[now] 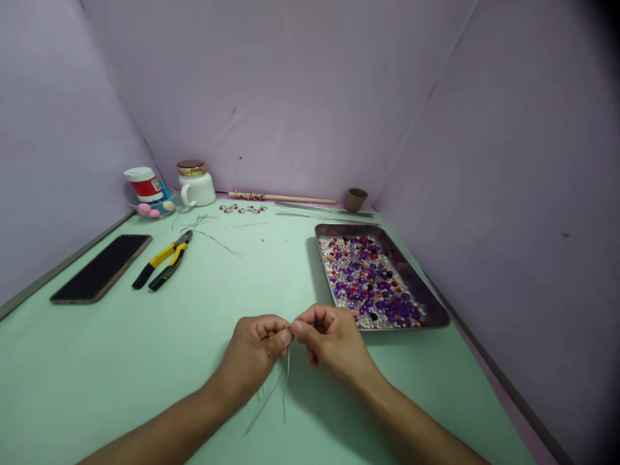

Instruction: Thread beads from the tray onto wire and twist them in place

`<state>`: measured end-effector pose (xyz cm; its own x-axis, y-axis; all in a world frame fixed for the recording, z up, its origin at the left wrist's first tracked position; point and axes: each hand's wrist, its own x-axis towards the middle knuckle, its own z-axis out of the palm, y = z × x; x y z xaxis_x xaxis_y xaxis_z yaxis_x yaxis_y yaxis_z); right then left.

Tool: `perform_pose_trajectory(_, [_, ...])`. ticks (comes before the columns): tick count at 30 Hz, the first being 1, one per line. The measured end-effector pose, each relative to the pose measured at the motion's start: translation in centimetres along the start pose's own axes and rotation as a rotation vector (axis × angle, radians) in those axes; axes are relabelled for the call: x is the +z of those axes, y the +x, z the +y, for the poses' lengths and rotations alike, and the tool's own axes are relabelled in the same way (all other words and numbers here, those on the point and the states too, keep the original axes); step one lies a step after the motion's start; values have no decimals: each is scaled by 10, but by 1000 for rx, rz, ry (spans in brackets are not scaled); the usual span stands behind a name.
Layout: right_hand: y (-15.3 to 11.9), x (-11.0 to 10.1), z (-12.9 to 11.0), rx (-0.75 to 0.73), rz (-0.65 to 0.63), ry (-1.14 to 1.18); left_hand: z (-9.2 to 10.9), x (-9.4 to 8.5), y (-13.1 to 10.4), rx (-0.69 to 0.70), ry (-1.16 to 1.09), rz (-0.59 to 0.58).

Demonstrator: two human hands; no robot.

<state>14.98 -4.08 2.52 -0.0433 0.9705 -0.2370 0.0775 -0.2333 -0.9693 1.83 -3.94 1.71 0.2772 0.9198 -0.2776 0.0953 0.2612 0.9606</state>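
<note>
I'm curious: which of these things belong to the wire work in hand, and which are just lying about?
Probably part of the job:
thin wire at the fingertips of the left hand and right hand
beads in the metal tray
pliers
loose wires at the back
red-beaded pieces

Apparently just lying about:
phone
lidded white mug
red-and-white tub
brown cup
</note>
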Motion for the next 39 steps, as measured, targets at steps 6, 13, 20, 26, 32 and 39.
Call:
perform_pose_trajectory(6, [1,-1,6,-84,51,-95,1,7,-5,241,276,183])
perform_pose_trajectory(13, [3,-1,0,-45,-130,92,4,-1,4,90,17,184])
perform_pose_trajectory(20, [3,2,9,-14,-183,155,4,0,3,-68,-189,117])
perform_pose_trajectory(26, [4,-1,11,-58,-156,71,6,-2,3,-121,-221,135])
perform_pose_trajectory(32, [6,0,5,31,-131,129,1,-4,6,-125,-184,74])
perform_pose_trajectory(39, [9,0,5,106,-114,186,2,-4,6,-138,-196,56])
